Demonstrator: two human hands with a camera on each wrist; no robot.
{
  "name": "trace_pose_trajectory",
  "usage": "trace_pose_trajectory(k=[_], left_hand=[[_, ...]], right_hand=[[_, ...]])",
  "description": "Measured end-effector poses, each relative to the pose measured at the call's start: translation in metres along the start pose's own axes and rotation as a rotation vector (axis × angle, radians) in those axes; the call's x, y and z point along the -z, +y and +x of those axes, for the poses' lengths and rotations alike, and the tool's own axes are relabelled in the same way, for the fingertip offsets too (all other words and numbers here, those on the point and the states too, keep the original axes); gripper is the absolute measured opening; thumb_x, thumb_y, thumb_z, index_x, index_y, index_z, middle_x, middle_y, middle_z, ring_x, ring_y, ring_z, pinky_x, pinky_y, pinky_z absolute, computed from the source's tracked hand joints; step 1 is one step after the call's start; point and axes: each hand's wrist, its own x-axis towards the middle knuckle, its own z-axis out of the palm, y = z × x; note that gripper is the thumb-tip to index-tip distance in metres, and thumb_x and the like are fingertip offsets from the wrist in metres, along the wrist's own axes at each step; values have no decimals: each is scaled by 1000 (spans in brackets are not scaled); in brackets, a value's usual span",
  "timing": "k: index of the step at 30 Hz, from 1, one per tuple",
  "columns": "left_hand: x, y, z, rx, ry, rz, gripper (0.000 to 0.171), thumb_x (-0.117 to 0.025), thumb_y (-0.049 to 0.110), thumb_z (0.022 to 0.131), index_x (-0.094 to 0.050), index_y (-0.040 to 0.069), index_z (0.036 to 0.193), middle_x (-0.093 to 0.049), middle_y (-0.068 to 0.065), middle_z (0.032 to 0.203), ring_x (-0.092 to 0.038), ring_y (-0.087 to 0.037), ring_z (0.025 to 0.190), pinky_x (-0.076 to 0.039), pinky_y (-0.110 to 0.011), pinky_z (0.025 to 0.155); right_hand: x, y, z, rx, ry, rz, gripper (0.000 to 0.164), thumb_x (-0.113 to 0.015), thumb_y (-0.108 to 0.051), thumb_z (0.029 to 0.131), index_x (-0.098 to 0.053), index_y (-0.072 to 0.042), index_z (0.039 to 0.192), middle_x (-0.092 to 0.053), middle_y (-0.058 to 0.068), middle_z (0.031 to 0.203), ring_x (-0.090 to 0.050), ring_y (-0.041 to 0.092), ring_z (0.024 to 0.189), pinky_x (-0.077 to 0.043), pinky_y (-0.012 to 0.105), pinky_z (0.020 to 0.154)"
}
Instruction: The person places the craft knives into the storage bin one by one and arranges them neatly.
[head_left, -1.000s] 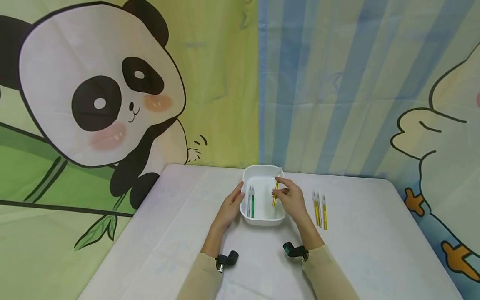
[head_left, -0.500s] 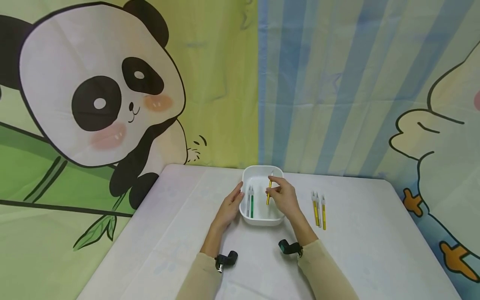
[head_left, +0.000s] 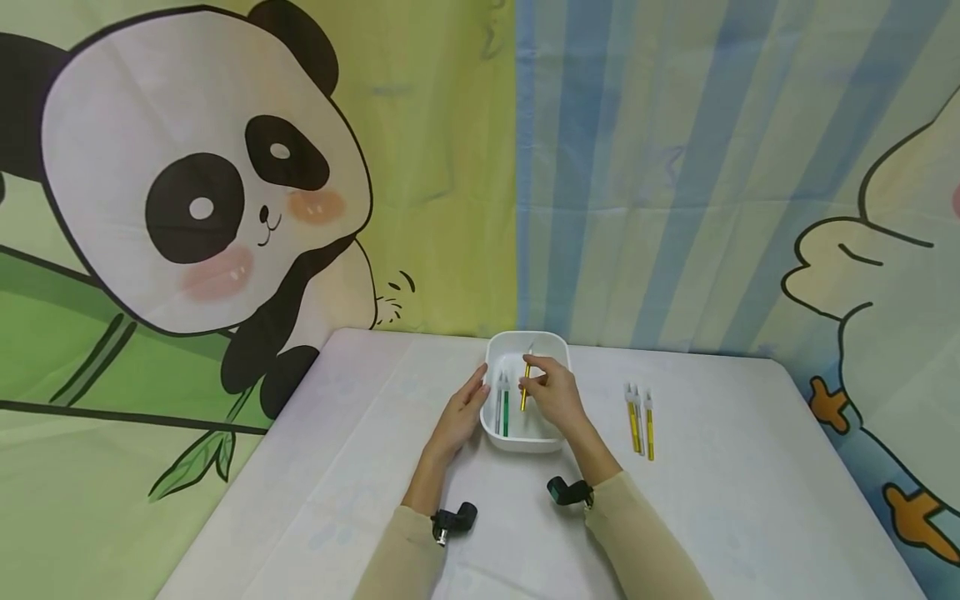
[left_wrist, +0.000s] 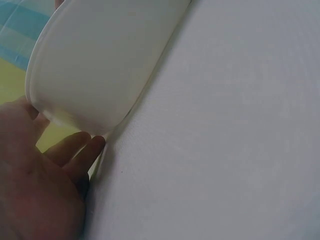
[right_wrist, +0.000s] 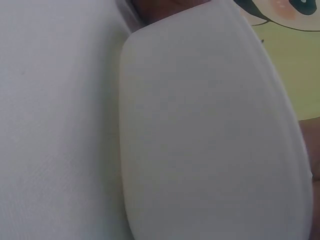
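A white plastic tray (head_left: 534, 443) stands on the table. My left hand (head_left: 456, 421) rests against its left side, and in the left wrist view the fingertips (left_wrist: 97, 144) touch the outer wall low down. My right hand (head_left: 561, 398) pinches a slim yellow pen (head_left: 523, 402) with a pale tip, upright over the tray's middle. A silver pen (head_left: 498, 412) and a green pen (head_left: 506, 417) lie side by side along the tray's left inside. In the right wrist view the tray wall (right_wrist: 210, 120) hides the pen and most of the hand.
To the right of the tray, two yellow pens (head_left: 650, 435) and a silver one (head_left: 640, 429) lie on the white tablecloth (head_left: 750, 483). A printed curtain (head_left: 442, 167) with a panda hangs behind the table's far edge. Each wrist bears a small black camera (head_left: 455, 521).
My right hand has moved left over the tray with the yellow pen, closer to the green and silver pens. The left hand has stayed at the tray's side.
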Motion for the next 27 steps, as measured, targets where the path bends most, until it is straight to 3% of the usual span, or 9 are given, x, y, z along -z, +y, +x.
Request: trace_pose_trajectory(k=[9,15,21,27], left_hand=[[-1,-1,0,2,1,-1,54,-51,43,110,-38,35,162,-38,10,166,-29,-19,158,-23,-50,130],[-1,-2,0,-9,0,-11,54,-51,41,110,-39,33,162,-38,5,167,-31,-22,157,-24,-50,130],[0,-1,-1,-4,1,-3,54,-50,42,110,-38,32,162,-37,6,167,-31,-22,157,-24,-51,129],[-1,0,0,1,2,-8,53,-51,42,110,-39,34,161,-38,6,167,-31,-21,157,-25,-50,130]], right_hand=[[-3,5,0,-74,-62,22,48,-73,-4,96,-62,-5,143,-66,19,135,-75,17,83,-60,34,78],[-4,4,1,-110,-110,40,49,-74,-2,94,-63,-4,142,-63,18,141,-78,23,86,-65,34,75],[-6,4,2,-129,-173,-19,48,-75,-2,94,-64,-2,140,-66,19,138,-77,23,85,-65,33,70],[-5,5,2,-92,-206,-92,51,-77,-1,91,-63,0,140,-68,23,132,-77,23,82,-62,30,67]])
